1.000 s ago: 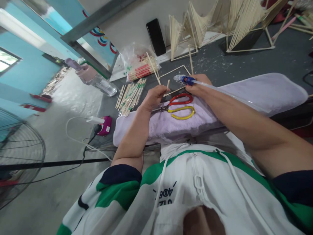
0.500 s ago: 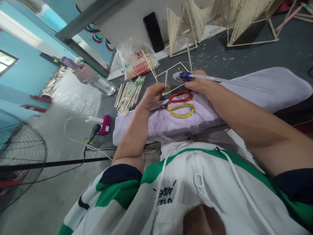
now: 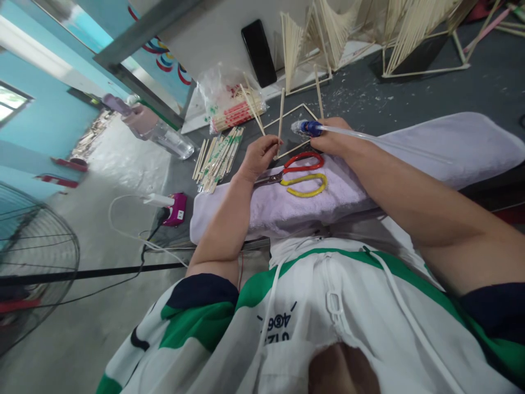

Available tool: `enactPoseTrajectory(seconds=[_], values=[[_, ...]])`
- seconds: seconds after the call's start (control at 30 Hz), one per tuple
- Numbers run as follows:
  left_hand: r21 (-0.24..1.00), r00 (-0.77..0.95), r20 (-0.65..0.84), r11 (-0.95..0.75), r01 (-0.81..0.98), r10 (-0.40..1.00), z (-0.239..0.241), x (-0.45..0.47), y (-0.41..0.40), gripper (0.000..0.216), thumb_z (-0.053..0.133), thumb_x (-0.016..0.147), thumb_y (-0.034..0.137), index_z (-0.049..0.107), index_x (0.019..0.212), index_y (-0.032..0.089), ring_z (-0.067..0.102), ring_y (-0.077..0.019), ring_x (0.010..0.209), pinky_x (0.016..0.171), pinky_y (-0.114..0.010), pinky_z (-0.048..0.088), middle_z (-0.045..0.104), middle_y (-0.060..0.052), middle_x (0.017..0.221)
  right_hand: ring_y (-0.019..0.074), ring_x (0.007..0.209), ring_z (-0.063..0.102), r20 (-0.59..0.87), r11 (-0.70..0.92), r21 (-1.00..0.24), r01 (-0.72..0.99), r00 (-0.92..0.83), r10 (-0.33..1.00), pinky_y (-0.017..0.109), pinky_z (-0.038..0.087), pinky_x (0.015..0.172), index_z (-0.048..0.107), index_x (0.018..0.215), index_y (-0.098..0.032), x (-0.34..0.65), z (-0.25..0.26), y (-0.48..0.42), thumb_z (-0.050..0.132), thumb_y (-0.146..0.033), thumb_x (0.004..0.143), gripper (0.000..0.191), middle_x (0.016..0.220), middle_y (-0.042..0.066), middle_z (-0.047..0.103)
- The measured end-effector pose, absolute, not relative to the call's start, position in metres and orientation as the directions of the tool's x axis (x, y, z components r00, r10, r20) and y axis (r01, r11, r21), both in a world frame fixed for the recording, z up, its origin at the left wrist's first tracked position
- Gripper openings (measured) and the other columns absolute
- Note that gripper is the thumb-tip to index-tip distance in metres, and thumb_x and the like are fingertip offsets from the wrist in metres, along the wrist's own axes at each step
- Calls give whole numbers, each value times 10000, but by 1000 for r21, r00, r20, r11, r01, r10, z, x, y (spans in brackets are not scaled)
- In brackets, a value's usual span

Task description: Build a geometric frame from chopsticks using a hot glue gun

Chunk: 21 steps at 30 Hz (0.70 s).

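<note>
My left hand [image 3: 259, 157] pinches a thin wooden stick [image 3: 281, 116] that stands nearly upright above the dark table. My right hand [image 3: 334, 139] grips a clear tube with a blue tip [image 3: 308, 128], its nozzle pointing left toward the stick's lower end. A small frame of glued sticks [image 3: 296, 128] lies on the table just behind both hands. Scissors with one red and one yellow handle [image 3: 298, 174] rest on a lilac towel [image 3: 430, 148] directly below my hands.
A heap of wrapped chopsticks [image 3: 217, 156] and a plastic bag of more [image 3: 232, 104] lie left of the hands. A black phone [image 3: 258, 53] and several stick sculptures [image 3: 328, 38] stand at the back. A pink glue gun [image 3: 174, 210] and a fan [image 3: 33, 268] sit left.
The left hand has raised the stick so much more of it shows above the fingers. The right hand with the tube has stayed almost still.
</note>
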<state>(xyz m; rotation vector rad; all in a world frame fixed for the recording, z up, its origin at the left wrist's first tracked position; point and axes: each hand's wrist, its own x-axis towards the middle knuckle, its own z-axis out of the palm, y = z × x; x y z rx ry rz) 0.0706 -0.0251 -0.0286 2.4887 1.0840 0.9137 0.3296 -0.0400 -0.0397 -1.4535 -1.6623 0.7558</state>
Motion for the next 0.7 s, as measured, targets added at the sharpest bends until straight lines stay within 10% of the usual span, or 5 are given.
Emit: enactPoseTrajectory(seconds=[0.7], values=[[458, 477, 470, -668, 587, 742, -29, 79, -29, 271, 502, 948, 325, 712, 1028, 174, 675, -185, 900, 849, -292, 522, 741, -77, 956, 253, 903, 651, 304, 236, -846, 478, 68, 950, 284, 456, 696, 611, 697, -209, 339, -21, -58, 656, -236, 703, 53, 750, 21, 662]])
